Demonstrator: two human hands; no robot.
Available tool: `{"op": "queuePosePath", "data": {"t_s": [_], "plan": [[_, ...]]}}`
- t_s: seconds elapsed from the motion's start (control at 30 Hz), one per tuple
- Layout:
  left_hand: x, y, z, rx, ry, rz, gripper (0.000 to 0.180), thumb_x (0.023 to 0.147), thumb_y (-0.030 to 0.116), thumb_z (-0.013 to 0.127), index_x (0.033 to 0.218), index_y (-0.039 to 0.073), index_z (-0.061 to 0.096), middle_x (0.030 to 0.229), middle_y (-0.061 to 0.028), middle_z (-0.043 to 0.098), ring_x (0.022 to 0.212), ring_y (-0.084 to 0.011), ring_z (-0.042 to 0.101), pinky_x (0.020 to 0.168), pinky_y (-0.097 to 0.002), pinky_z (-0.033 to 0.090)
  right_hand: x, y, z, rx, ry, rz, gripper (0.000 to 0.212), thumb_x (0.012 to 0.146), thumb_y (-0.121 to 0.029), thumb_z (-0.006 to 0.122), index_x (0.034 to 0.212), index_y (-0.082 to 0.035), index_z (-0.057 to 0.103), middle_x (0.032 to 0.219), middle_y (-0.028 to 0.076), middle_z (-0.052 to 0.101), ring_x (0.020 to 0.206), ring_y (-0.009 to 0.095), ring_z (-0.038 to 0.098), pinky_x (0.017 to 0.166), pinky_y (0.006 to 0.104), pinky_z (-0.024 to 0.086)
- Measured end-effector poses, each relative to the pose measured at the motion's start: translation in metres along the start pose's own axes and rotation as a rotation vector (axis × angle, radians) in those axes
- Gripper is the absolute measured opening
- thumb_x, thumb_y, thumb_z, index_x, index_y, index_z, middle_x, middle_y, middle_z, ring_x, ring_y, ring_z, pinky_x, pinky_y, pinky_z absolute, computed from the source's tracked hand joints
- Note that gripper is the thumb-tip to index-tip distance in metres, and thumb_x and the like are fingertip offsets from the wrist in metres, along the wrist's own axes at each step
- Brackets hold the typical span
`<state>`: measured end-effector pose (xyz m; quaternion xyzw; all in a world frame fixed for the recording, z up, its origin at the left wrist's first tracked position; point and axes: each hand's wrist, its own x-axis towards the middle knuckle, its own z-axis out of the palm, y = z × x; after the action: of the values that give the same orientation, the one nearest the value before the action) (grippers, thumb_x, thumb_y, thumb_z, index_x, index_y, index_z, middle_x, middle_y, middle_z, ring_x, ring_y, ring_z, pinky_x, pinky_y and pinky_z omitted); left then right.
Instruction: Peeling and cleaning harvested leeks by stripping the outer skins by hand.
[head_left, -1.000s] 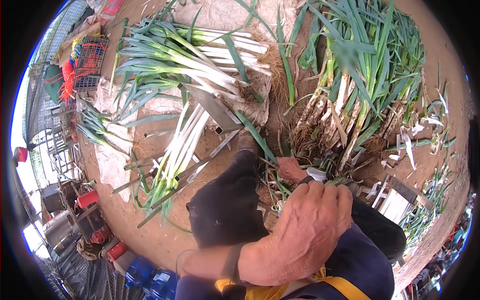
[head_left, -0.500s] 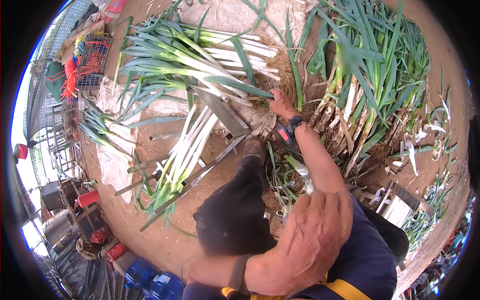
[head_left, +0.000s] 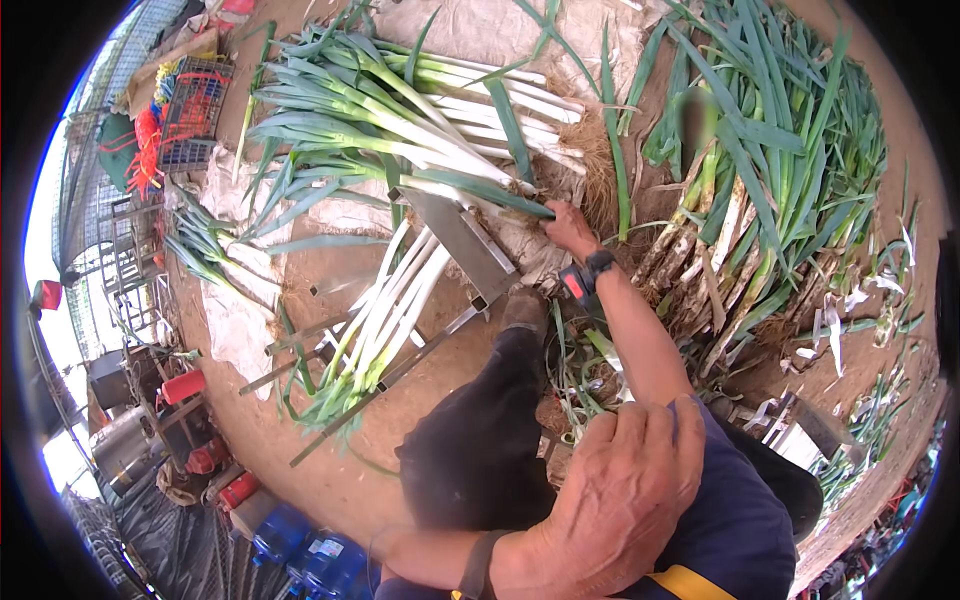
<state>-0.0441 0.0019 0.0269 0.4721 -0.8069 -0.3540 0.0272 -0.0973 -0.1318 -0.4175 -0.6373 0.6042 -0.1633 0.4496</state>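
Note:
My right hand [head_left: 572, 231] reaches forward with its fingers closed on the end of a long green leek leaf [head_left: 490, 192]. That leaf lies across the white stems of a pile of cleaned leeks [head_left: 400, 115], whose roots point right. Close in front of me my left hand [head_left: 625, 490] is curled with its back up; whatever its fingers hold, if anything, is hidden. Beyond it lies a pale leek piece [head_left: 605, 350] among trimmings. Left of my leg, a metal frame [head_left: 455, 240] holds a bundle of white-stemmed leeks [head_left: 405, 290].
A big heap of uncleaned leeks [head_left: 770, 170] with soil on the stems lies at the right. Peelings [head_left: 830, 320] are strewn beyond it. At the left are a small leek bundle [head_left: 225, 260], a black crate [head_left: 195, 110] and blue water jugs [head_left: 325, 565].
The view has shifted slightly, so the leeks and metal frame sit a little lower and farther right. My right hand still grips the leaf, and my left hand stays curled.

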Motion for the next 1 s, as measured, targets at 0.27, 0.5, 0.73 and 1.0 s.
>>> {"op": "queuePosePath", "data": {"t_s": [0.27,0.5,0.73,1.0], "plan": [[0.003,0.001,0.009,0.085,0.01,0.068,0.046,0.075,0.022,0.071,0.112,-0.002,0.057,0.083,-0.0081,0.056,0.077,-0.0234,0.058,0.066,-0.0348,0.044,-0.127,-0.006,-0.07,-0.084,-0.245,-0.131,0.029,0.088,-0.019,0.061,0.109,0.002,0.059,0.088,0.024,0.063,0.085,0.041,0.062,0.076,0.0456,0.048],[-0.004,0.015,0.031,0.125,0.061,0.12,0.041,0.078,0.025,0.073,0.106,-0.001,0.058,0.084,-0.0122,0.061,0.086,-0.0288,0.063,0.074,-0.0407,0.048,-0.201,-0.051,-0.236,-0.209,-0.269,-0.097,0.027,0.089,-0.018,0.06,0.107,0.001,0.058,0.086,0.02,0.063,0.081,0.033,0.062,0.074,0.0438,0.048],[-0.032,0.014,0.052,0.273,0.172,0.201,0.034,0.084,0.028,0.069,0.103,0.002,0.058,0.087,-0.0149,0.063,0.091,-0.0329,0.063,0.078,-0.0442,0.048,-0.359,-0.053,-0.463,-0.069,0.286,0.284,0.041,0.093,-0.026,0.062,0.128,-0.005,0.057,0.105,0.008,0.063,0.094,0.017,0.063,0.08,0.0342,0.058],[-0.038,-0.005,0.083,0.403,0.458,0.521,0.039,0.088,0.035,0.064,0.109,0.003,0.059,0.084,-0.0146,0.061,0.084,-0.0335,0.06,0.078,-0.0444,0.046,-0.734,0.077,-0.658,-1.419,1.385,0.818,0.042,0.087,-0.017,0.065,0.125,-0.002,0.057,0.113,0.019,0.065,0.104,0.037,0.063,0.091,0.045,0.049]]}}
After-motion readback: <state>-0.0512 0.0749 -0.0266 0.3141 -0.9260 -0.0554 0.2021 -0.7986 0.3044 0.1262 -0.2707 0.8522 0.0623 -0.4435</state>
